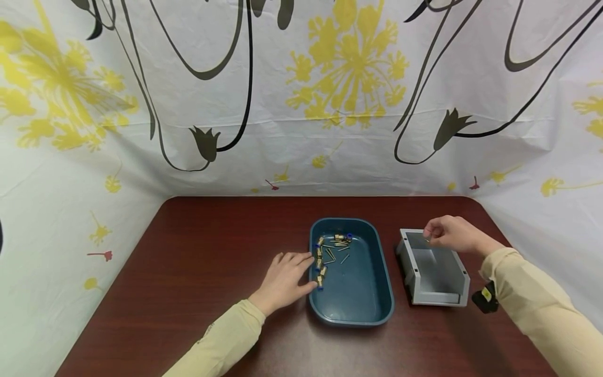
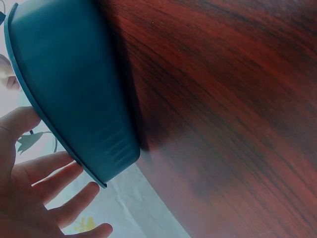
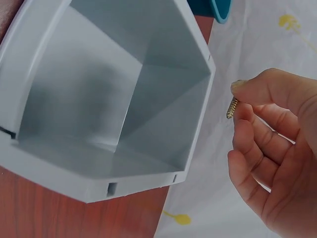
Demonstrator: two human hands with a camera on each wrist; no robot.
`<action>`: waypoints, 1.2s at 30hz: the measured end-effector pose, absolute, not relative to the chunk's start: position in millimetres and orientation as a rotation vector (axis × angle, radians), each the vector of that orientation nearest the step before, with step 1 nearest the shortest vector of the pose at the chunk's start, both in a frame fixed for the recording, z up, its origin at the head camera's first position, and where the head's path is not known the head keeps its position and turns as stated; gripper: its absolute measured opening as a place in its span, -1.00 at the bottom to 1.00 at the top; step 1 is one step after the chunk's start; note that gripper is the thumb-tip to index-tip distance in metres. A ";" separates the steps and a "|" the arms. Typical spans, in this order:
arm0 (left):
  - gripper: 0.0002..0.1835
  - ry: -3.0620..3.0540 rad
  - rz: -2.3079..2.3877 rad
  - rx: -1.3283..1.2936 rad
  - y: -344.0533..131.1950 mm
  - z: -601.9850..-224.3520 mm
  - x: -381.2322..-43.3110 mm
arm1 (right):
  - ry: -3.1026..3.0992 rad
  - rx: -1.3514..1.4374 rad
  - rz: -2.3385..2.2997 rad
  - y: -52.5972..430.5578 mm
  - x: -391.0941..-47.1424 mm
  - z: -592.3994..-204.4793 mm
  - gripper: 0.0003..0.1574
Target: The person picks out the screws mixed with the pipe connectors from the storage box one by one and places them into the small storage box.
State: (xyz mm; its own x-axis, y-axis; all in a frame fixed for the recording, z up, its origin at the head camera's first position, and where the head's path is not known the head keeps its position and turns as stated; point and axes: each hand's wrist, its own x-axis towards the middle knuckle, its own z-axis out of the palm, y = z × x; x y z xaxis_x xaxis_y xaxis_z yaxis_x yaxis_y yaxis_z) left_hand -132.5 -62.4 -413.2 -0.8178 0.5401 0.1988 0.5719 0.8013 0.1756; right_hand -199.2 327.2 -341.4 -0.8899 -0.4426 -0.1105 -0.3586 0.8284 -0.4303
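Observation:
My right hand (image 1: 449,233) is over the far end of a grey open-fronted bin (image 1: 439,297). In the right wrist view its thumb and forefinger pinch a small brass-coloured screw (image 3: 232,107), with ribbed thread showing, beside the bin's rim. No contents show inside the bin. My left hand (image 1: 285,280) touches the left rim of a dark teal tray (image 1: 360,293) with its fingers spread and extended. Inside that tray, several brass fittings with blue ends (image 1: 320,280) line the left side, and several thin screws (image 1: 341,243) lie loose toward the far end.
The tray and bin stand side by side on a dark red-brown wooden table (image 1: 212,251), a narrow gap between them. Behind the table hangs a white cloth (image 1: 292,146) with yellow and dark plant prints. A black device (image 1: 486,298) is strapped under the right wrist.

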 end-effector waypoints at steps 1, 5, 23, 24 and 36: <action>-0.41 -2.847 -0.345 -0.886 -62.4 -413.5 -132.7 | 2.804 -0.622 -0.601 328.0 -198.9 -341.9 -0.92; -0.41 -2.854 -0.351 -0.886 -62.1 -413.0 -132.4 | 2.808 -0.623 -0.600 330.8 -198.2 -343.6 -0.91; -0.41 -2.876 -0.334 -0.876 -61.7 -412.9 -131.7 | 2.803 -0.623 -0.635 328.8 -198.2 -341.8 -0.89; -0.41 -2.875 -0.334 -0.876 -61.8 -413.0 -131.7 | 2.800 -0.626 -0.638 327.7 -198.5 -340.7 -0.89; -0.41 -2.865 -0.325 -0.871 -62.0 -413.0 -131.9 | 2.818 -0.718 -0.626 298.0 -206.0 -325.6 -0.90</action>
State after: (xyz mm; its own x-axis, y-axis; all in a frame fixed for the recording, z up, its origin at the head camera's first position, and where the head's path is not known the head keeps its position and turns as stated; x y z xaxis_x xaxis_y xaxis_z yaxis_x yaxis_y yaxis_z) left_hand -131.9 -62.0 -413.0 -0.8250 0.5340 0.1850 0.5619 0.8102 0.1671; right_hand -206.0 298.0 -325.6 -0.8703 -0.4892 -0.0562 -0.4194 0.7961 -0.4362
